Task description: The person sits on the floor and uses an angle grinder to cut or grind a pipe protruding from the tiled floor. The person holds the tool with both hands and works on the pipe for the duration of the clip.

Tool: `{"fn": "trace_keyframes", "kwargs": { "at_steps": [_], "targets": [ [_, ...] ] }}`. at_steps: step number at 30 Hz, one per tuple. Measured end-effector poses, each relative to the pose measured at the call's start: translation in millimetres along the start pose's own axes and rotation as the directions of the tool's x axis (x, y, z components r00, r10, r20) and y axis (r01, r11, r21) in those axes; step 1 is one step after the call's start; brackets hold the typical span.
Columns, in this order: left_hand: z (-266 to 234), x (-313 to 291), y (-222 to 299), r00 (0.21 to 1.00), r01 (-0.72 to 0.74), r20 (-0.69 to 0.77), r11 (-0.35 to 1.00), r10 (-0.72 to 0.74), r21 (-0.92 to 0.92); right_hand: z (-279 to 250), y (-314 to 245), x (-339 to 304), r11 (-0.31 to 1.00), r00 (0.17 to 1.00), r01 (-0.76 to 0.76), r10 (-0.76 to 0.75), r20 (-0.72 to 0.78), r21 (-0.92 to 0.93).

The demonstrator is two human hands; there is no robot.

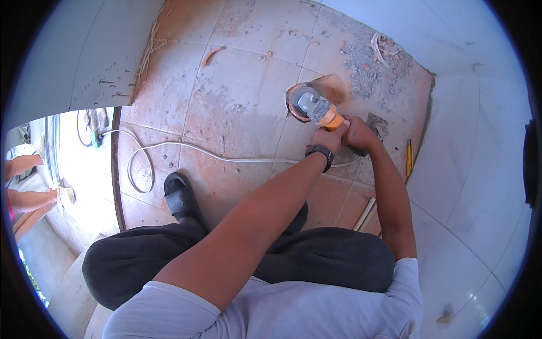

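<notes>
The orange-and-grey angle grinder (324, 114) sits at the ragged hole (333, 87) in the pale tiled floor (243, 107). Left hand (327, 137) and right hand (359, 134) grip clamped around its body; firm holding should steady the round disc (296, 104), white cable (237, 160) well clear.

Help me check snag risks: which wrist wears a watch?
The left: a black watch circles the wrist of the left hand, while the right hand, also on the orange angle grinder, has a bare wrist.
</notes>
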State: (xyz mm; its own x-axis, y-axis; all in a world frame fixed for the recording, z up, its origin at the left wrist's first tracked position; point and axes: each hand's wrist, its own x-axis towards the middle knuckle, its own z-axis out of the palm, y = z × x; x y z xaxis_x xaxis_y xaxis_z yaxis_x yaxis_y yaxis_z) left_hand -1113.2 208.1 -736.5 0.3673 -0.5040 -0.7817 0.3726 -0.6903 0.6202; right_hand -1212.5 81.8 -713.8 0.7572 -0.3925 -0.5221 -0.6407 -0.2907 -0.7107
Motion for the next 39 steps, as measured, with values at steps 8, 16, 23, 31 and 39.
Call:
{"fn": "trace_keyframes", "kwargs": {
  "at_steps": [8,16,23,31,39],
  "targets": [
    [1,-1,0,0.999,0.037,-0.014,0.999,-0.038,-0.01,1,9,2,0.999,0.999,0.015,-0.017,0.029,0.049],
    [8,7,-7,0.999,0.027,-0.038,1.0,-0.027,0.006,-1,7,3,1.0,0.999,-0.008,0.008,0.048,-0.002],
    [8,7,-7,0.999,0.006,-0.044,1.0,-0.005,0.015,-1,8,4,1.0,0.999,-0.024,0.023,0.043,0.015],
    [14,7,-5,0.993,0.041,-0.117,0.996,-0.032,0.076,0,11,5,1.0,0.999,-0.029,0.029,0.036,0.009],
    [3,1,-3,1.0,-0.004,-0.022,1.0,0.004,0.002,-3,0,2,0.999,0.997,-0.03,0.029,0.069,0.023]
  ]
}}
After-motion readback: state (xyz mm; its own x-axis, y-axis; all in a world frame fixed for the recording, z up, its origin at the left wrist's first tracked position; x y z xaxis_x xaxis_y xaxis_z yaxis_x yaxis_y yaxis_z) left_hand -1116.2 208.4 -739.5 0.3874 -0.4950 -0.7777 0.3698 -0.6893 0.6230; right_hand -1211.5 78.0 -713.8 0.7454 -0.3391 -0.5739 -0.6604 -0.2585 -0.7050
